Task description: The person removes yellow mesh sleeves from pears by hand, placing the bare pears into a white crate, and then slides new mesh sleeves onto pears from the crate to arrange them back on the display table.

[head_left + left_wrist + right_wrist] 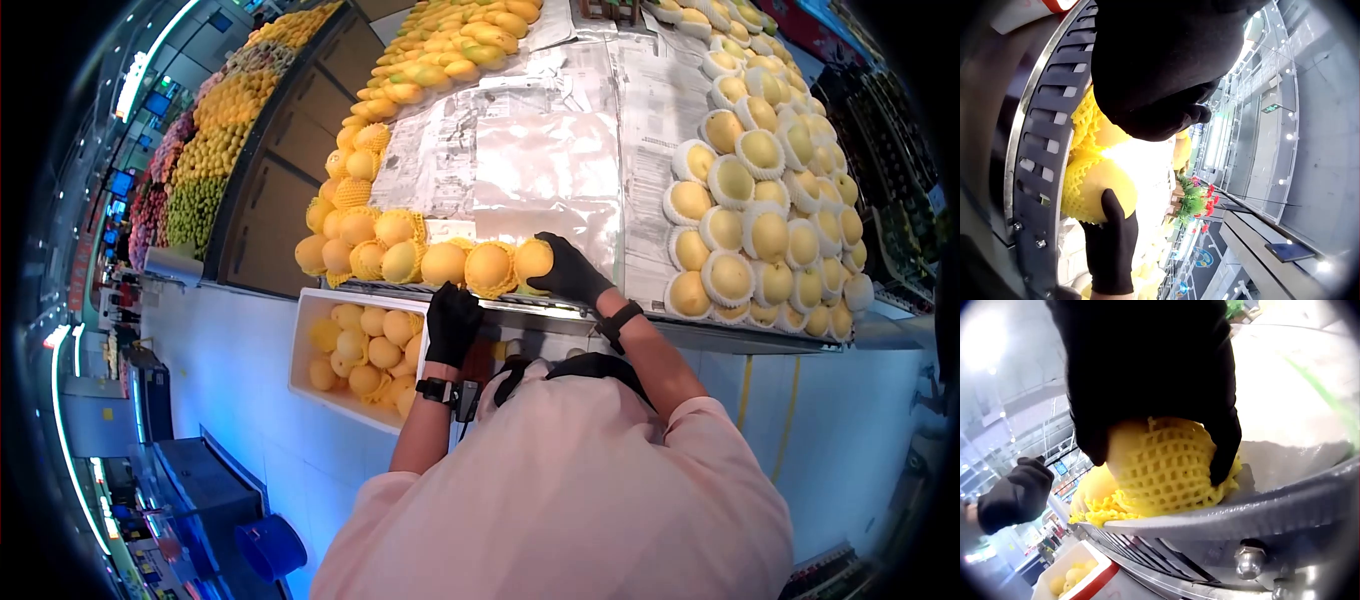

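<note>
Right hand (pixel 1154 369) grips round, yellow foam-netted fruit (pixel 1166 469) at nine and three o'clock, probably easily bruised; left hand (pixel 453 325) loosely curled, empty.

From the person (pixel 560 490), a display stand (pixel 560 316) lies at twelve o'clock. On it, mangoes (pixel 462 48) lie at eleven, netted pears (pixel 769 235) at one, beside newspaper (pixel 420 150). A fruit-filled crate (pixel 299 350) sits at ten.

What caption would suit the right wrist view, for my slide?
A black-gloved right hand grips a fruit in yellow foam netting beside a grey rim.
</note>
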The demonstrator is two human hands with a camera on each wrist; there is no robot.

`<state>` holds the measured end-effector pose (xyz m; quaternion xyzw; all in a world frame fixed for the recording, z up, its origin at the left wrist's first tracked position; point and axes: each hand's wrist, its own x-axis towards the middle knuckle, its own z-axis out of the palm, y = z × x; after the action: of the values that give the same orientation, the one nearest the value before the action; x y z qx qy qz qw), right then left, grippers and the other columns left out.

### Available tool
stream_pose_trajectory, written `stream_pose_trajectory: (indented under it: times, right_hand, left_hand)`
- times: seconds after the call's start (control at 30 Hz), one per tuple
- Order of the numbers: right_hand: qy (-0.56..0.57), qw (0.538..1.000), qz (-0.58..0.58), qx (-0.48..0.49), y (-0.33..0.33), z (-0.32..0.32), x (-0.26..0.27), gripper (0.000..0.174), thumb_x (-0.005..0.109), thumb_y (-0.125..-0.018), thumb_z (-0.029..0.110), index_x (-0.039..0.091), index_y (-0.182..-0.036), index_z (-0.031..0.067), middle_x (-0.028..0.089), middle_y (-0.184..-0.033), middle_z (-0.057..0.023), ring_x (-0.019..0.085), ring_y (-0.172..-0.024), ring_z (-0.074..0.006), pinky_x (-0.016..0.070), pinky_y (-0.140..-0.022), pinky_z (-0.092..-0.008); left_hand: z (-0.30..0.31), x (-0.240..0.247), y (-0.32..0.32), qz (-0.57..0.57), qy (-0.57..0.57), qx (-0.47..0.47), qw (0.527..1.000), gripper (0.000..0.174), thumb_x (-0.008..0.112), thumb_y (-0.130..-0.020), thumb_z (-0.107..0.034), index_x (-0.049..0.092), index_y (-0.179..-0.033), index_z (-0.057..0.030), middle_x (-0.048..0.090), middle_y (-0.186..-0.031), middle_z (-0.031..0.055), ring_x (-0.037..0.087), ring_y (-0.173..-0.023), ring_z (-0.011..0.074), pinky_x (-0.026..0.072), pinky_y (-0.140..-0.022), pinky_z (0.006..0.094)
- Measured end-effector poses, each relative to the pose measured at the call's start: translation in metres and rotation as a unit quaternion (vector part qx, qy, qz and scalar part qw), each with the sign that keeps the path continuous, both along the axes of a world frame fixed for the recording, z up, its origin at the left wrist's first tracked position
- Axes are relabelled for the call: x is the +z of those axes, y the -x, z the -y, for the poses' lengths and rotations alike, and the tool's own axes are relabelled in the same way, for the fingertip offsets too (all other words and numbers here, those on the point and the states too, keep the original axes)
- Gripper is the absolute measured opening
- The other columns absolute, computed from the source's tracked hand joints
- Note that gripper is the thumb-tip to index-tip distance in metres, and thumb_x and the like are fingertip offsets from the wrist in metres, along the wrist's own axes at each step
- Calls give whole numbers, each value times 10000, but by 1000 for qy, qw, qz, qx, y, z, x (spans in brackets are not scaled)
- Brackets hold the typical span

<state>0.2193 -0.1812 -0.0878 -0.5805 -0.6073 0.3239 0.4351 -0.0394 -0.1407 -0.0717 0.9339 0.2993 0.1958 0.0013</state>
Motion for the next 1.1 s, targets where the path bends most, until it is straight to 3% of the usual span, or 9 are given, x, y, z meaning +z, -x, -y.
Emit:
stream_pose_trajectory:
  times: [0.07,0.1,0.13,0.17,0.3,0.4,0.73,0.93,1.1]
  right_hand:
    - [18,1000,-13,-13,-6,-5,-17,679,793,-669,253,501,-1243,39,609,-1122,-197,591,-1066,-345,480,-916,-390]
    - [34,999,-12,-13,-8,-7,-20,694,799,-671,265,494,-1253,40,610,-1133,-197,594,-1070,-337,482,-916,-387]
    - [50,999,-13,-12,-10,-9,-23,710,804,-674,277,487,-1264,42,610,-1144,-197,598,-1074,-329,484,-915,-384]
    - [52,998,-25,-17,-12,-10,-26,713,807,-679,290,490,-1265,37,611,-1149,-193,601,-1072,-317,486,-913,-379]
    - [61,993,-97,-33,-23,-15,-33,700,809,-707,326,509,-1256,13,618,-1146,-171,609,-1059,-265,488,-913,-355]
    - [125,953,-275,-38,-33,-15,-30,632,775,-761,307,514,-1242,-8,620,-1113,-143,610,-1030,-227,498,-887,-338]
    - [86,833,-546,-27,-55,-4,-11,534,662,-881,372,529,-1244,3,606,-1113,-99,627,-1001,-206,553,-797,-351]
    - [42,882,-469,-28,-49,10,17,568,713,-854,287,487,-1301,19,586,-1183,-88,575,-1087,-175,512,-878,-317]
    - [-25,975,-205,-78,-40,12,23,743,792,-769,260,423,-1362,5,564,-1243,-121,547,-1137,-201,454,-976,-323]
  left_hand:
    - [-2,-3,-1,-103,-40,-3,994,87,565,-792,-18,561,-765,-100,557,-707,51,563,-654,203,470,-634,265]
    - [-2,-13,0,141,261,28,955,58,563,-825,-34,568,-837,-91,585,-756,51,584,-697,196,487,-661,268]
    - [0,-26,-2,363,523,56,769,61,561,-858,-51,576,-909,-81,614,-805,51,606,-740,188,504,-687,272]
    - [2,-39,-2,531,704,76,466,94,559,-891,-68,584,-981,-71,642,-855,50,627,-783,181,520,-714,276]
    - [13,-3,-28,383,723,147,556,266,584,-923,-157,574,-1169,-58,629,-1117,70,650,-968,189,556,-778,321]
    - [13,-3,-43,388,680,130,608,318,631,-905,-196,566,-1180,-49,635,-1054,89,657,-874,193,563,-710,324]
    - [-11,26,-73,376,633,84,671,336,599,-911,-122,541,-1228,-26,609,-1168,92,649,-964,197,555,-813,322]
    - [-15,29,-104,358,520,26,775,761,758,-773,-43,362,-1422,-80,474,-1324,125,503,-1185,210,498,-934,334]
    - [-9,21,-126,299,407,-30,862,999,832,-706,-85,205,-1484,-51,446,-1355,161,475,-1234,230,452,-1004,361]
